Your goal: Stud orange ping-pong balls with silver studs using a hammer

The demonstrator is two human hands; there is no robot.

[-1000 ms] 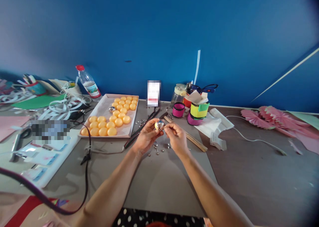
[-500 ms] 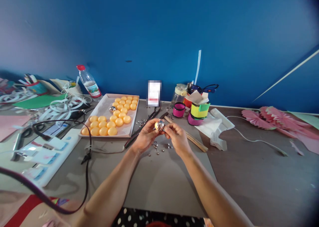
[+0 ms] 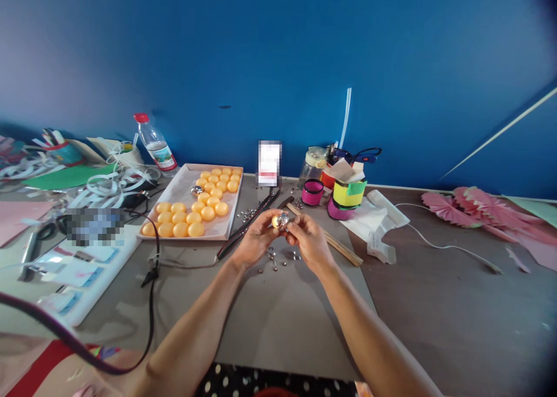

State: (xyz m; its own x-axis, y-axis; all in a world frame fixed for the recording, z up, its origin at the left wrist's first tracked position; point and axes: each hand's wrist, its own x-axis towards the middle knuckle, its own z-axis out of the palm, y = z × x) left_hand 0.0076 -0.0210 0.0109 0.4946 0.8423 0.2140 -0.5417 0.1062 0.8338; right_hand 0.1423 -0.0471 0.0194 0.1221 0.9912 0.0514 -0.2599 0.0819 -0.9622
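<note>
My left hand (image 3: 255, 239) holds a small orange ball (image 3: 279, 220) partly covered in shiny silver studs, fingers closed around it. My right hand (image 3: 308, 238) pinches against the ball's right side, fingertips pressed to the silver patch. Both hands hover above a grey mat (image 3: 278, 321) at the table's middle. Loose silver studs (image 3: 274, 262) lie scattered on the mat just below the hands. A tray (image 3: 183, 182) of several plain orange balls (image 3: 183, 223) stands to the left, with one silver-covered ball (image 3: 195, 191) in it.
A black glue gun (image 3: 250, 223) and cable lie left of the hands, a wooden stick (image 3: 339, 247) to the right. Tape rolls (image 3: 346, 197), a jar (image 3: 312, 163), a water bottle (image 3: 154, 144), paper strips (image 3: 104, 188) and pink paper fans (image 3: 470, 206) crowd the table's back.
My right hand has closed in slightly on the ball; otherwise both hands stay in place.
</note>
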